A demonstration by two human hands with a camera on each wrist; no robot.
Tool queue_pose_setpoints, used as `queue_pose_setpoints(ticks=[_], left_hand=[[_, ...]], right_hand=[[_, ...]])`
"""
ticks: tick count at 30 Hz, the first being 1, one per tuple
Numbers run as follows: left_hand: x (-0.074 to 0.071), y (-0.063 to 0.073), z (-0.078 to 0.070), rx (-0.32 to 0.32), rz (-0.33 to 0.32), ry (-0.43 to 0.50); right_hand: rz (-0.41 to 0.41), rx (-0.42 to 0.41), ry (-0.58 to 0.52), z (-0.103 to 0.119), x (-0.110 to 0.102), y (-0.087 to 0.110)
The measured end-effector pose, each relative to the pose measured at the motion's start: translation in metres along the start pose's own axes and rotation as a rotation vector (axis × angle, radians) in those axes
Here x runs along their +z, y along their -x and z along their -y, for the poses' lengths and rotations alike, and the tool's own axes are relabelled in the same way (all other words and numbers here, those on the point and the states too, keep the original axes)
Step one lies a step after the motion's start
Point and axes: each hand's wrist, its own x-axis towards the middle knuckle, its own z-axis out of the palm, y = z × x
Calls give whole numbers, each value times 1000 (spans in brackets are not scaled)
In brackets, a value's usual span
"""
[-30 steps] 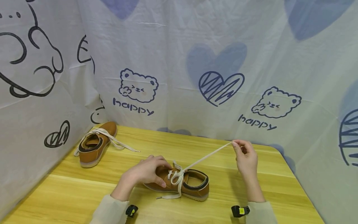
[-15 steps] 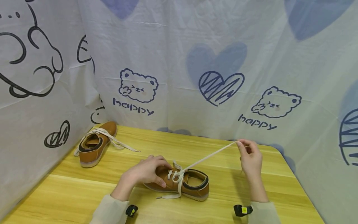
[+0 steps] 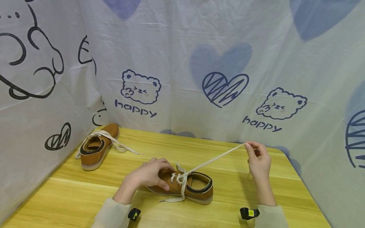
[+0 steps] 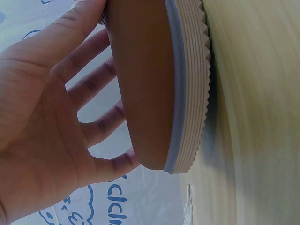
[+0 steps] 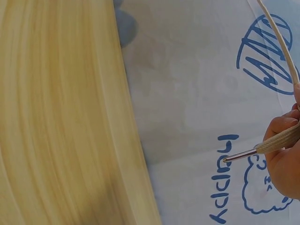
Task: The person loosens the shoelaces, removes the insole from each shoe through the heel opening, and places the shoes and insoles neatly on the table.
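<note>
My left hand (image 3: 149, 173) grips the toe of a brown lace-up shoe (image 3: 204, 195), which lies sole down on the table with its heel to the right. In the left wrist view the thumb and fingers spread round the brown toe (image 4: 143, 93) above its ridged sole. Up and to the right, my right hand (image 3: 260, 162) pinches one end of the white shoelace (image 3: 216, 157), stretched taut from the knot. A metal lace tip (image 5: 240, 155) pokes out below the fingers in the right wrist view. A small loop sits at the knot, and the other lace end lies on the table in front.
A second brown shoe (image 3: 94, 160) stands at the back left, its loose white laces (image 3: 125, 147) trailing onto the yellow wooden table (image 3: 71, 196). A printed cloth (image 3: 176, 63) hangs behind the table and along its left side.
My right hand has moved slightly right and away from the shoe, drawing the lace longer. The loop at the knot has shrunk. My left hand has stayed on the toe.
</note>
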Motion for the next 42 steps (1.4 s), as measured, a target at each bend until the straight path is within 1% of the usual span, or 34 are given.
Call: queue_pose_setpoints(ticks=[2, 10, 18, 26, 30, 37, 42], left_hand=[[0, 0, 0, -3, 0, 3], [0, -1, 1, -3, 6, -3], [0, -1, 0, 4, 5, -3], [0, 0, 1, -1, 7, 2], [1, -1, 1, -1, 7, 5], [1, -2, 2, 0, 9, 2], [1, -2, 1, -1, 8, 2]], right_hand=[[2, 9, 4, -10, 0, -4], [-27, 18, -13, -17, -5, -7], [-51, 52, -19, -18, -10, -10], [-66, 51, -64, -18, -12, -11], [-80, 57, -68, -20, -14, -12], [-96, 101, -79, -23, -19, -14], [-101, 93, -76, -20, -22, -14]])
